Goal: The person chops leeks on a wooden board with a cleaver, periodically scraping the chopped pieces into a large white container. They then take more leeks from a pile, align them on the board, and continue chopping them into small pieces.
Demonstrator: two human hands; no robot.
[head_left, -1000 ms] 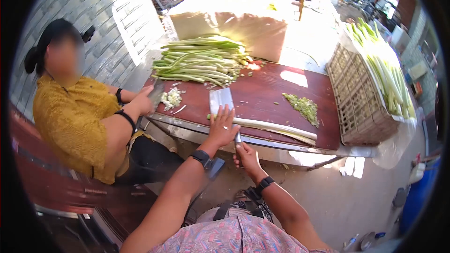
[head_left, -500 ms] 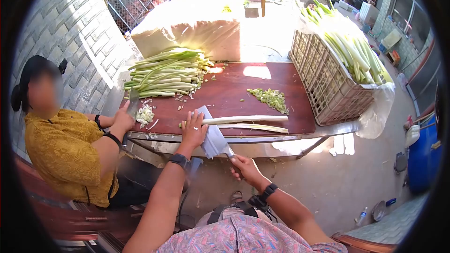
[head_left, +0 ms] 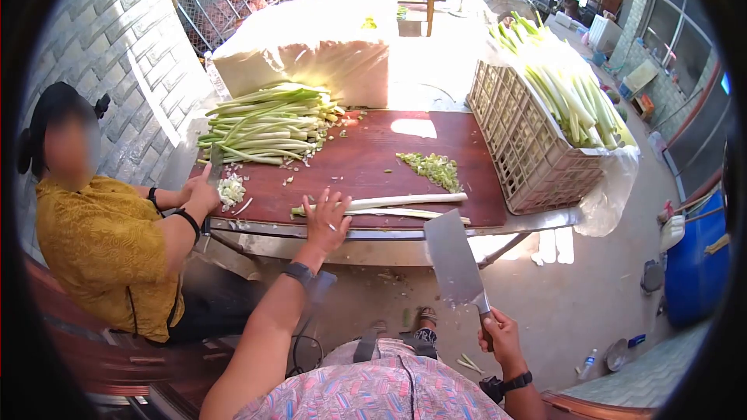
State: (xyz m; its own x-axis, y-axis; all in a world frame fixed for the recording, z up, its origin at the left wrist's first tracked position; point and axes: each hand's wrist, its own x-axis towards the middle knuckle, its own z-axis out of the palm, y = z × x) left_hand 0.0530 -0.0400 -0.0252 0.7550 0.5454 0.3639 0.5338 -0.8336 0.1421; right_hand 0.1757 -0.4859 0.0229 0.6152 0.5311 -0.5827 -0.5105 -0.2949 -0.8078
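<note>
My left hand (head_left: pixel 325 222) lies with spread fingers over the left part of two scallion stalks (head_left: pixel 408 201), pale and long, side by side near the table's front edge. My right hand (head_left: pixel 502 336) is closed around the handle of a cleaver (head_left: pixel 455 258). Its broad blade points up and left, in front of the table edge and apart from the stalks. Chopped scallion (head_left: pixel 432 170) forms a green strip behind the stalks. A large pile of whole scallions (head_left: pixel 268 124) lies at the table's back left.
On the left, a person in a yellow top (head_left: pixel 109 257) holds a knife (head_left: pixel 215 162) beside chopped white bits (head_left: pixel 231 189). A plastic crate (head_left: pixel 537 155) full of scallions stands on the right of the red table (head_left: pixel 366 144). A blue barrel (head_left: pixel 696 264) stands at far right.
My right hand has drawn the cleaver away from the stalks, to the right and toward me. My left hand stays on them, its fingers more spread. Scallion scraps now show on the floor.
</note>
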